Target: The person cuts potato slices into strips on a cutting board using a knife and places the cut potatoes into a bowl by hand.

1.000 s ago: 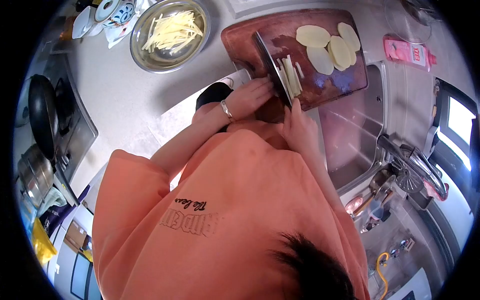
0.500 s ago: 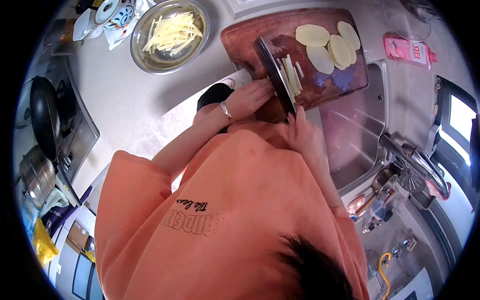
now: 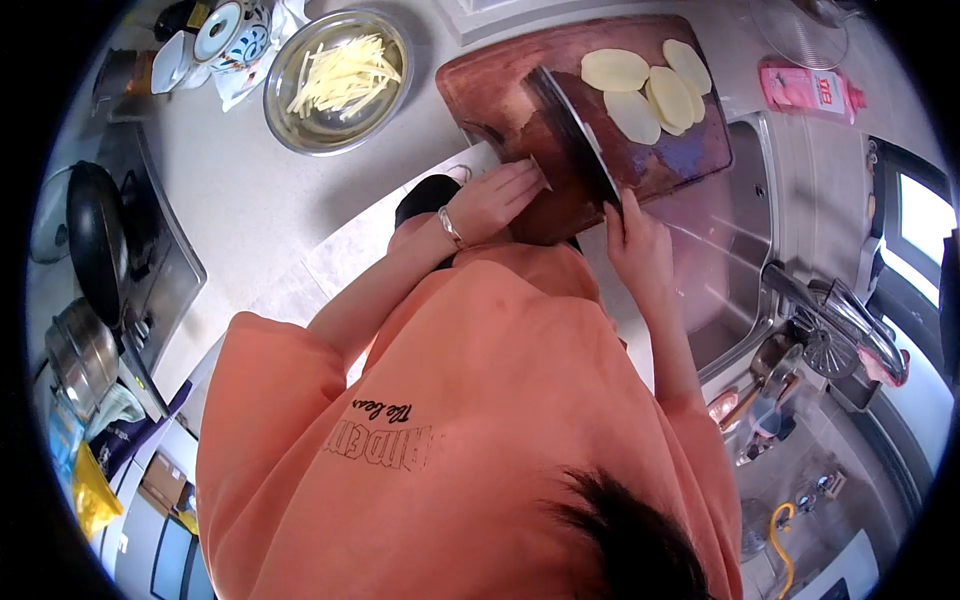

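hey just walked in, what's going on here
A person is working at a cutting board. The right hand holds a knife over it, and the left hand is beside the blade, fingertips at a thin pale piece. Several pale slices, probably potato, lie on the far right of the board. Thin cut strips sit in a metal bowl off to the left.

This is plainly being a kitchen: a steel sink (image 3: 718, 265) is sitting just right of the right hand (image 3: 640, 240) gripping the knife (image 3: 578, 130), a cutting board (image 3: 490, 95) is lying beneath it, and a frying pan (image 3: 98, 240) is resting well left.
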Available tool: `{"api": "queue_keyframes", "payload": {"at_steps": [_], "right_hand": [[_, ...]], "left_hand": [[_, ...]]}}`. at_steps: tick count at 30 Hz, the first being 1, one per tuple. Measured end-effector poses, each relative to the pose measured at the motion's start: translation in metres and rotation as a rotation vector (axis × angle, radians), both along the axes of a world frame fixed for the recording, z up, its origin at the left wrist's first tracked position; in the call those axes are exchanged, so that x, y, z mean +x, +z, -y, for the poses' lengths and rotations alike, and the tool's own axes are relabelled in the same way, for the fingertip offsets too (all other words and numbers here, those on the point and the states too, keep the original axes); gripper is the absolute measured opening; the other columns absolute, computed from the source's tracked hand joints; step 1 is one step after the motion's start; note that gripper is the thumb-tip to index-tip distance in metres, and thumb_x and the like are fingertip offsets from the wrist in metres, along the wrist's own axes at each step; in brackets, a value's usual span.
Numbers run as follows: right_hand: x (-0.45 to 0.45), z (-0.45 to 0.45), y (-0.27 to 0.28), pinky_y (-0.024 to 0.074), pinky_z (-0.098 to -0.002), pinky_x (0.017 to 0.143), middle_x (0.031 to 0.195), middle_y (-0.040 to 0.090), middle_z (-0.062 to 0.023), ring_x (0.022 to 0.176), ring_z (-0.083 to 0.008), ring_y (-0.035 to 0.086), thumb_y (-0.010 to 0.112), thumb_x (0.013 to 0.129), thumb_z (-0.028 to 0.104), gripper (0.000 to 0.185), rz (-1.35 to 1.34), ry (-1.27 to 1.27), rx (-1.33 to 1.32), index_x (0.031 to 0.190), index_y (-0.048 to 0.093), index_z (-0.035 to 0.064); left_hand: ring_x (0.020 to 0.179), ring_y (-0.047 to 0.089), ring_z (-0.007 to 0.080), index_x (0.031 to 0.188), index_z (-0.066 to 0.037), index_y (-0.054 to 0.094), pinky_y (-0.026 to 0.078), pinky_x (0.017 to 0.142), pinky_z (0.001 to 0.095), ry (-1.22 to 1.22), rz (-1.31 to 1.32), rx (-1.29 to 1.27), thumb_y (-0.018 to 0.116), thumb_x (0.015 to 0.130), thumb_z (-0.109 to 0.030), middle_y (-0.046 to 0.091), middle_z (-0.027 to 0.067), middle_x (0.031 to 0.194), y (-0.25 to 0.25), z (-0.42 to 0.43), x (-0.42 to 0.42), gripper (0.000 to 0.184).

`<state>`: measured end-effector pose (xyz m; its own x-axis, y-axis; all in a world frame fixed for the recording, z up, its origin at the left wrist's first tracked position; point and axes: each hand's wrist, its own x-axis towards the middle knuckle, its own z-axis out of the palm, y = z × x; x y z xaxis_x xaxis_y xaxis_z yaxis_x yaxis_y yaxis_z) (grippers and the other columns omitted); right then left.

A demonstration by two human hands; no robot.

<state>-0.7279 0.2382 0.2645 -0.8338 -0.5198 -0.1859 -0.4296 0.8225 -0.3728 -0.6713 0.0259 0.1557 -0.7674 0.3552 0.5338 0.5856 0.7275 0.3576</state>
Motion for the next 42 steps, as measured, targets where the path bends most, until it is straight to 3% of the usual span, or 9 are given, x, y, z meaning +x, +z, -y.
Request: {"api": "queue_keyframes", "payload": {"at_steps": [10,12,25,29,33,36,42], "right_hand": [[0.015,0.013,0.010,0.0397,-0.0486,0.049,0.064,0.053,-0.0221,0.061,-0.0408,0.054,0.051,0.088,0.013,0.012,0.025,-0.048,-0.146,0.086,0.044,0.0031],[0.020,0.014,0.012,0.0407,-0.0481,0.049,0.065,0.054,-0.0211,0.060,-0.0402,0.054,0.051,0.088,0.013,0.011,0.097,-0.058,-0.005,0.088,0.045,0.0033],[0.025,0.013,0.021,0.0422,-0.0490,0.052,0.064,0.056,-0.0203,0.060,-0.0396,0.055,0.049,0.088,0.015,0.015,0.180,-0.046,0.070,0.095,0.046,0.0026],[0.017,0.019,0.001,0.0449,-0.0488,0.051,0.066,0.058,-0.0185,0.059,-0.0391,0.057,0.048,0.089,0.019,0.015,0.112,-0.049,0.041,0.092,0.043,0.0056],[0.009,0.014,-0.006,0.0440,-0.0469,0.049,0.064,0.057,-0.0188,0.057,-0.0378,0.057,0.049,0.088,0.018,0.015,-0.009,-0.086,-0.099,0.089,0.044,0.0044],[0.007,0.010,0.004,0.0404,-0.0484,0.049,0.061,0.053,-0.0221,0.058,-0.0408,0.054,0.051,0.088,0.014,0.013,0.089,-0.131,-0.165,0.088,0.044,0.0022],[0.021,0.009,0.011,0.0447,-0.0471,0.049,0.063,0.057,-0.0181,0.055,-0.0373,0.057,0.048,0.089,0.021,0.015,0.109,-0.061,0.008,0.088,0.044,0.0061]], "left_hand": [[0.105,0.054,0.0240,0.102,0.002,0.059,0.049,0.080,0.0294,0.014,-0.018,-0.035,0.052,0.072,-0.007,0.057,0.0111,0.108,-0.001,-0.006,-0.010,0.032],[0.106,0.054,0.0260,0.104,0.003,0.058,0.049,0.082,0.0308,0.005,0.005,-0.019,0.051,0.072,-0.009,0.056,0.0128,0.110,-0.003,-0.007,-0.009,0.035],[0.102,0.057,0.0285,0.105,0.004,0.059,0.052,0.078,0.0319,0.005,0.019,0.033,0.051,0.070,-0.008,0.057,0.0137,0.108,0.002,-0.007,-0.010,0.037],[0.103,0.056,0.0294,0.105,0.004,0.058,0.051,0.082,0.0324,0.000,0.023,0.014,0.051,0.070,-0.008,0.057,0.0144,0.109,0.002,-0.008,-0.013,0.038],[0.100,0.056,0.0245,0.100,0.004,0.060,0.049,0.085,0.0318,0.023,-0.031,0.016,0.053,0.070,-0.007,0.058,0.0121,0.104,0.007,-0.010,-0.017,0.032],[0.100,0.056,0.0245,0.099,0.004,0.060,0.049,0.085,0.0324,0.021,-0.032,0.015,0.053,0.070,-0.006,0.058,0.0120,0.103,0.008,-0.008,-0.014,0.032],[0.103,0.055,0.0298,0.103,0.006,0.059,0.047,0.088,0.0348,-0.011,0.017,0.012,0.051,0.068,-0.007,0.056,0.0149,0.109,0.006,-0.008,-0.014,0.038]]}}
